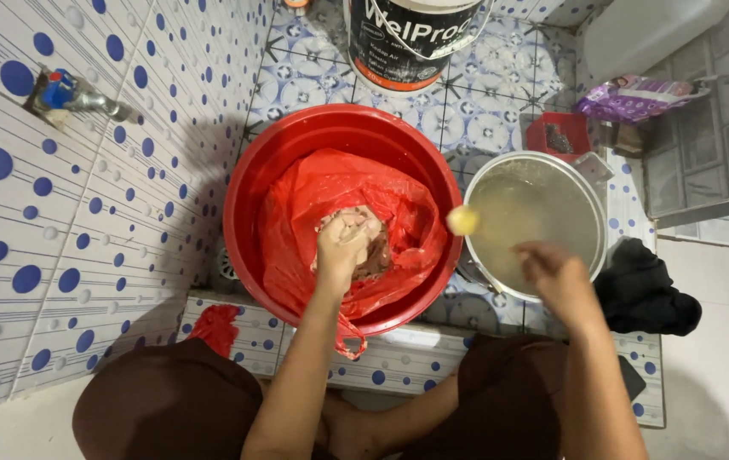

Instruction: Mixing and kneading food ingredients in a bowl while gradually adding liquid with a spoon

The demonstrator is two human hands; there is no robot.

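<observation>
Surrounding the work: a paint bucket (411, 43) at the top on the patterned tiled floor (475, 111), a purple packet (633, 95) and a small red box (559, 136) to the upper right, a wall tap (75, 95) at the left, a dark cloth (647, 288) beside the metal pot (539, 223) of cloudy water.

Red basin (343, 217): centre, holds an opened red plastic bag (339, 226) with brownish contents.

Left hand (343, 243): reaches straight forward into the bag, grip pressed together around a brownish lump, knuckles up.

Right hand (556, 268): over the pot's near rim, blurred, fingers loosely spread, holding nothing.

Small yellow piece (463, 221): in the air between basin and pot, apart from both hands, left of the right hand.
</observation>
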